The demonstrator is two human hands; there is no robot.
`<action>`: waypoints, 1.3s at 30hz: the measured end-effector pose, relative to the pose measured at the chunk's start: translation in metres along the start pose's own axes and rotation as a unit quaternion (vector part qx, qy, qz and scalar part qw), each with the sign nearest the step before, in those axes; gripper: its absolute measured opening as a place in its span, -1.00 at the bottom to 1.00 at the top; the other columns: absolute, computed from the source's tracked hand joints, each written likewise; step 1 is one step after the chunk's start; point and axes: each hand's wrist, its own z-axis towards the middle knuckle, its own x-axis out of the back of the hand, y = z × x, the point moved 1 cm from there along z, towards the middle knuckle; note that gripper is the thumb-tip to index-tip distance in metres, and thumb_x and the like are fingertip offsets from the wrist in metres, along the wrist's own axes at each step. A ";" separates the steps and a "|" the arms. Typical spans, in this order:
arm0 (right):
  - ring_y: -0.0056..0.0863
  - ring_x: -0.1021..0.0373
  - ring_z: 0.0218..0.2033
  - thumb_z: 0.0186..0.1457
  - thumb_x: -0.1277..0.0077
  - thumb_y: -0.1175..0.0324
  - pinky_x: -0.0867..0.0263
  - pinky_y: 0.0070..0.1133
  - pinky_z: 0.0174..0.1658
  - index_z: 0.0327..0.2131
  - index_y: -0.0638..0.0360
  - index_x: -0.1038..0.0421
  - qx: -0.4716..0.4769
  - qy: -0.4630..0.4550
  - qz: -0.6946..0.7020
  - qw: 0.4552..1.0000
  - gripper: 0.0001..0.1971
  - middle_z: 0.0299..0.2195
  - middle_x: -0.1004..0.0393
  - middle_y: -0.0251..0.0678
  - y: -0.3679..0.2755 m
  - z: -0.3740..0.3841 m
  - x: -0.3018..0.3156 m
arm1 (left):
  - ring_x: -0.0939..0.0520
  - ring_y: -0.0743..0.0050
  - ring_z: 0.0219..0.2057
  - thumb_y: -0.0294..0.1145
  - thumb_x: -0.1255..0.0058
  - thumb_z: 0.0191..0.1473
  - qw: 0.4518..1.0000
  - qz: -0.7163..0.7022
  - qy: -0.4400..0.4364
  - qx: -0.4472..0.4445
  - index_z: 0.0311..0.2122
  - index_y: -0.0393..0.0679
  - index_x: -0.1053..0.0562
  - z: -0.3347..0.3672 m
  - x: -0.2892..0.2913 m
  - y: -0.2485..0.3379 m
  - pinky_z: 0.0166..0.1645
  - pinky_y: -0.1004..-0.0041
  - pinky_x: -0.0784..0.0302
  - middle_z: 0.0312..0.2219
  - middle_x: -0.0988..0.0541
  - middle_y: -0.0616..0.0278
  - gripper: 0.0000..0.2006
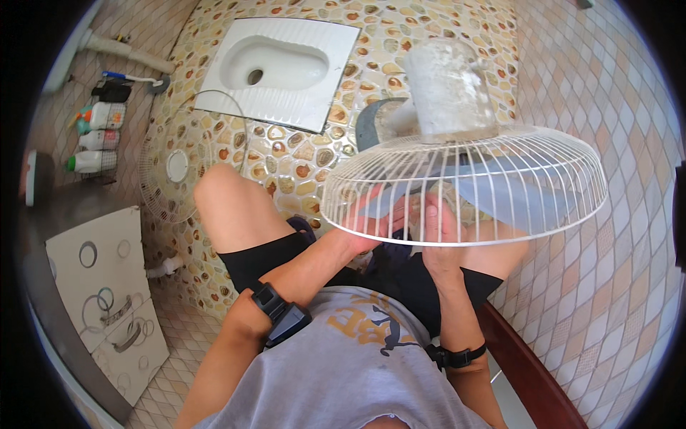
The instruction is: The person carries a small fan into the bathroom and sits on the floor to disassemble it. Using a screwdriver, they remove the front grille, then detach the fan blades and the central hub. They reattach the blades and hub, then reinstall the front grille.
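Observation:
An electric fan stands before me, tilted so its rear wire guard [568, 227] spreads over my lap. Pale blue translucent fan blades [511, 196] sit inside that guard, below the dirty white motor housing [450, 93]. Seen through the wires, my left hand [382, 218] is closed around the edge of a blade, its thumb and fingers on either side. My right hand [444, 223] is beside it near the blades' centre, fingers bent together; what they grip is hidden by wires and fingers. The detached round front guard [177, 166] leans at the left, beyond my knee.
A white squat toilet [286, 71] is set in the pebble-patterned floor ahead. Wire baskets with bottles [93, 161] and a brush [136, 77] hang on the left wall. A white cabinet [100, 286] stands at lower left. Tiled wall [607, 179] rises close on the right.

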 end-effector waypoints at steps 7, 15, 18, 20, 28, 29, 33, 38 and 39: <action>-0.36 -0.53 -0.43 0.28 0.05 0.42 -0.42 -0.45 -0.33 -0.02 0.32 -0.43 0.034 -0.028 -0.020 0.999 -0.74 -0.43 -0.57 -0.06 -0.006 0.013 -0.022 | -0.58 0.34 -0.26 -0.17 0.03 0.24 0.968 0.057 0.214 -0.115 -0.15 -0.03 -0.45 -0.036 0.015 0.027 -0.16 0.27 -0.54 -0.28 -0.54 0.30 -0.80; -0.50 -0.50 -0.37 0.27 0.14 0.48 -0.42 -0.58 -0.27 0.00 0.32 -0.42 -0.001 -0.314 -0.009 0.949 -0.72 -0.28 -0.57 -0.21 -0.007 0.014 -0.070 | -0.66 0.31 -0.19 -0.23 0.08 0.29 0.931 0.134 0.145 -0.307 0.07 -0.16 -0.43 -0.201 0.006 0.099 0.03 0.21 -0.55 -0.15 -0.63 0.23 -0.67; -0.47 -0.52 -0.22 0.23 0.21 0.52 -0.42 -0.57 -0.14 0.11 0.31 -0.37 -0.018 -0.413 0.125 0.902 -0.62 -0.12 -0.56 -0.17 -0.031 0.012 -0.102 | -0.61 0.10 0.01 -0.10 0.20 0.35 0.929 0.020 0.016 -0.369 0.21 -0.18 -0.33 -0.264 0.022 0.109 0.20 0.06 -0.43 0.03 -0.57 0.05 -0.53; -0.45 -0.49 -0.08 0.27 0.18 0.48 -0.40 -0.55 -0.04 0.14 0.29 -0.35 -0.020 -0.465 0.149 0.873 -0.61 -0.05 -0.54 -0.15 -0.048 0.010 -0.122 | -0.49 -0.03 0.14 0.01 0.28 0.36 0.919 -0.012 -0.009 -0.393 0.25 -0.20 -0.28 -0.293 0.034 0.100 0.30 -0.01 -0.28 0.14 -0.47 -0.04 -0.45; -0.41 -0.51 -0.06 0.38 0.15 0.24 -0.40 -0.50 -0.01 0.14 0.33 -0.34 0.043 -0.483 0.144 0.862 -0.59 0.00 -0.53 -0.11 -0.086 0.011 -0.169 | -0.02 -0.25 0.40 0.21 0.43 0.35 0.861 -0.143 -0.039 -0.487 0.36 -0.29 -0.07 -0.317 0.038 0.058 0.44 -0.07 0.04 0.35 -0.07 -0.25 -0.24; -0.42 -0.52 -0.09 0.38 0.14 0.24 -0.42 -0.50 -0.04 0.14 0.34 -0.34 0.087 -0.474 0.099 0.871 -0.59 -0.02 -0.54 -0.10 -0.090 0.013 -0.171 | -0.03 -0.25 0.39 0.21 0.43 0.35 0.856 -0.144 -0.053 -0.493 0.35 -0.29 -0.08 -0.317 0.038 0.060 0.44 -0.07 0.04 0.34 -0.09 -0.25 -0.25; -0.49 -0.55 -0.23 0.34 0.12 0.36 -0.47 -0.53 -0.20 0.09 0.37 -0.39 0.088 -0.401 0.070 0.909 -0.65 -0.14 -0.59 -0.12 -0.100 0.010 -0.176 | -0.12 -0.24 0.36 0.18 0.43 0.36 0.849 -0.100 0.024 -0.519 0.33 -0.29 -0.13 -0.328 0.053 0.064 0.40 -0.11 -0.05 0.31 -0.18 -0.23 -0.28; -0.47 -0.55 -0.36 0.17 0.16 0.62 -0.48 -0.53 -0.28 -0.01 0.34 -0.44 0.143 -0.486 0.063 0.860 -0.67 -0.25 -0.60 -0.14 -0.108 -0.011 -0.198 | -0.37 -0.14 0.21 0.21 0.42 0.36 0.842 -0.033 0.239 -0.482 0.37 -0.27 -0.02 -0.346 0.088 0.036 0.26 -0.14 -0.32 0.27 -0.26 -0.13 -0.24; -0.46 -0.55 -0.37 0.13 0.17 0.66 -0.48 -0.53 -0.28 -0.02 0.32 -0.45 0.143 -0.518 0.002 0.843 -0.65 -0.24 -0.59 -0.13 -0.109 -0.013 -0.205 | -0.38 -0.13 0.21 0.23 0.42 0.35 0.846 -0.053 0.244 -0.472 0.38 -0.25 -0.01 -0.345 0.094 0.027 0.24 -0.15 -0.33 0.27 -0.24 -0.13 -0.23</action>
